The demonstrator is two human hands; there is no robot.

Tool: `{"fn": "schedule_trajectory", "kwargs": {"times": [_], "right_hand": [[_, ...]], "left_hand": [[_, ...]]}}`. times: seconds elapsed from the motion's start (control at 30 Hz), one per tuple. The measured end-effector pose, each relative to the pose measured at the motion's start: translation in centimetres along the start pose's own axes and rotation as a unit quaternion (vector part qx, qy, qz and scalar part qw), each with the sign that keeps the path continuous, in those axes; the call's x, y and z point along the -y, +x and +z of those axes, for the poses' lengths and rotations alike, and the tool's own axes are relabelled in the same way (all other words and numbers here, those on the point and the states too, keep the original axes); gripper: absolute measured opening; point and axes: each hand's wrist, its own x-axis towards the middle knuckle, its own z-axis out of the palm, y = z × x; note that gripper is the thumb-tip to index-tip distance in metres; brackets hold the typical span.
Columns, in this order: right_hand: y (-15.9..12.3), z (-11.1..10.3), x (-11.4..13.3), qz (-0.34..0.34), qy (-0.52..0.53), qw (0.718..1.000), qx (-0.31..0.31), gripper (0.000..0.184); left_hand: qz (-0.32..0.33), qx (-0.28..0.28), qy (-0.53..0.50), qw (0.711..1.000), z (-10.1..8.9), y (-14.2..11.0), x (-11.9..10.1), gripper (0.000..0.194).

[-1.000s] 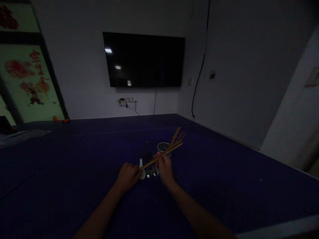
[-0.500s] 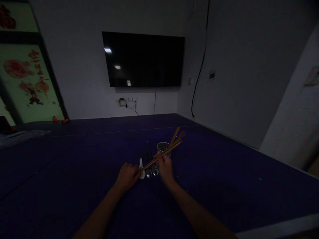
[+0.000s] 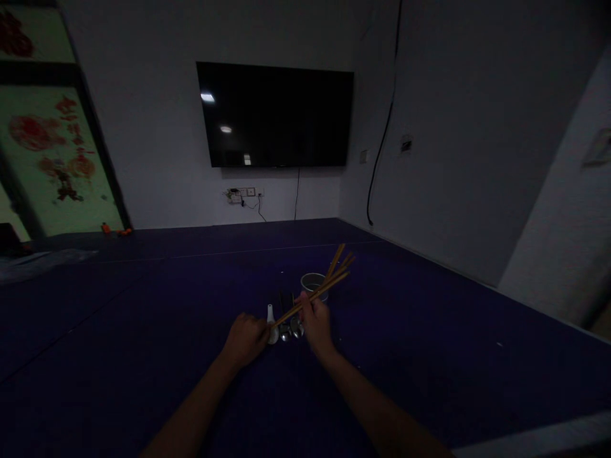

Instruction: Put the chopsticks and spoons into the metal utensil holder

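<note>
A bundle of wooden chopsticks (image 3: 289, 313) slants between my hands, fanned out at its upper right end. My right hand (image 3: 315, 319) is closed around the middle of the bundle. At the lower left end, the closed fingers of my left hand (image 3: 247, 338) pinch the tips. Under and beside the chopsticks lie a white spoon (image 3: 270, 313) and two metal spoons, one nearer the left (image 3: 285, 334) and one by my right hand (image 3: 297, 328). Behind my right hand stands a round metal container (image 3: 312, 276), partly covered by the chopsticks.
The spoons and container rest on a wide dark blue surface (image 3: 191, 305) that reaches to the walls. A black television (image 3: 279, 117) hangs ahead above sockets and cables. Clear plastic sheeting (image 3: 52, 261) lies far left, and small orange objects (image 3: 114, 229) sit by the glass door.
</note>
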Motion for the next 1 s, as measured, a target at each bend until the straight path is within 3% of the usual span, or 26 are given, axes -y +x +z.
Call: {"fn": "schedule_trajectory", "kwargs": {"times": [0.37,0.53,0.67,0.8,1.0], "right_hand": [[-0.2,0.1,0.2,-0.001,0.010,1.000,0.015,0.046],[0.0,-0.6,1.1,-0.055,-0.049,0.997,-0.013,0.046],[0.6,-2.1,2.0,-0.165,-0.156,0.969,-0.095,0.045],[1.5,-3.3,2.4,-0.249,-0.221,0.934,-0.131,0.044],[3.0,-4.0,2.0,-0.192,-0.376,0.894,-0.149,0.058]], "left_hand": [[0.000,-0.009,-0.002,1.000,0.0,-0.1,-0.2,0.031],[-0.008,-0.014,-0.016,1.000,-0.2,0.0,-0.2,0.035],[-0.016,-0.022,-0.020,0.999,0.0,0.0,-0.2,0.040],[-0.017,-0.022,-0.012,1.000,0.0,0.0,-0.3,0.041],[-0.012,-0.020,-0.012,1.000,0.1,0.0,-0.3,0.041]]}}
